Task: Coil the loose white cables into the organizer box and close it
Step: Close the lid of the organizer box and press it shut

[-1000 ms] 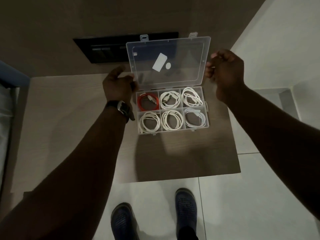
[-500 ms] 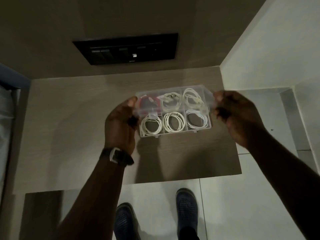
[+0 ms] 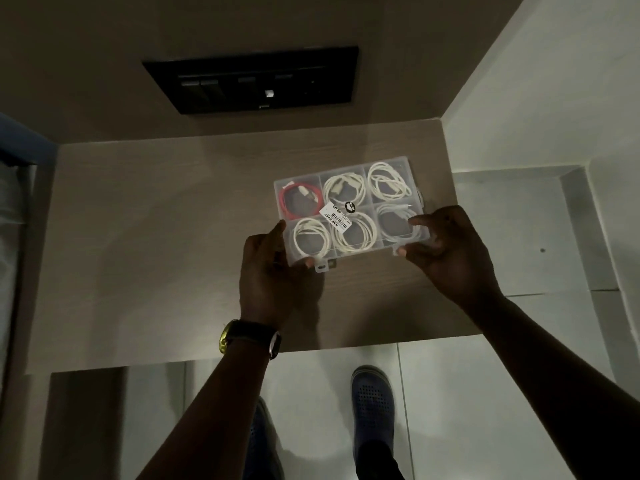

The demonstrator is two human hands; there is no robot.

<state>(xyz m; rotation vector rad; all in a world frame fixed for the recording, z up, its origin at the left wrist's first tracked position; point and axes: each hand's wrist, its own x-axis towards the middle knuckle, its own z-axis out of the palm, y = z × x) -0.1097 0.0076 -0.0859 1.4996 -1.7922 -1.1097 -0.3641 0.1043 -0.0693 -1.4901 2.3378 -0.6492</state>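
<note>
The clear plastic organizer box (image 3: 412,174) lies on the wooden tabletop (image 3: 156,220) with its lid down over six compartments. Several coiled white cables (image 3: 388,183) fill most compartments, and a red cable (image 3: 299,199) sits in the far left one. A barcode sticker (image 3: 337,216) shows on the lid. My left hand (image 3: 268,271) grips the box's near left corner, thumb on the lid. My right hand (image 3: 446,251) holds the near right corner, fingers pressing the lid by its latch tab (image 3: 398,250). Another latch tab (image 3: 322,266) sticks out at the front.
A black switch panel (image 3: 256,81) is set in the wall behind the table. A white wall (image 3: 554,81) bounds the right side. The table's front edge (image 3: 346,348) is near me, with white floor tiles and my dark shoes (image 3: 372,396) below.
The lid, upright a second ago, has swung down onto the box. Both hands moved from the lid's far edge to the box's near corners.
</note>
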